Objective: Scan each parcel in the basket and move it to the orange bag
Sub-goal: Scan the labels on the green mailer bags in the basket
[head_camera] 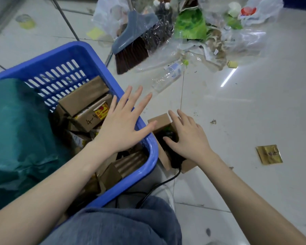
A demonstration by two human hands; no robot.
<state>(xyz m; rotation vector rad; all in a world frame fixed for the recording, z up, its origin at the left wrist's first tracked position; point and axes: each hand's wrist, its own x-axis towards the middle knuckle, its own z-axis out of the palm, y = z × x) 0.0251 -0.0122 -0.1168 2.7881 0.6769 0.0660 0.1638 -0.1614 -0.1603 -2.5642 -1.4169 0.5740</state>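
Note:
A blue slatted basket on the floor holds several brown cardboard parcels and a teal plastic bag. My left hand hovers flat over the basket's right rim, fingers spread and straight, holding nothing. To the right of the basket a small open cardboard box on the floor contains a black corded scanner. My right hand lies over that scanner, fingers straight and thumb touching it. No orange bag is in view.
A grey broom and a heap of clear plastic bags and rubbish lie on the tiled floor ahead. An empty plastic bottle lies nearer. A gold foil square sits at right. My knee in jeans fills the bottom.

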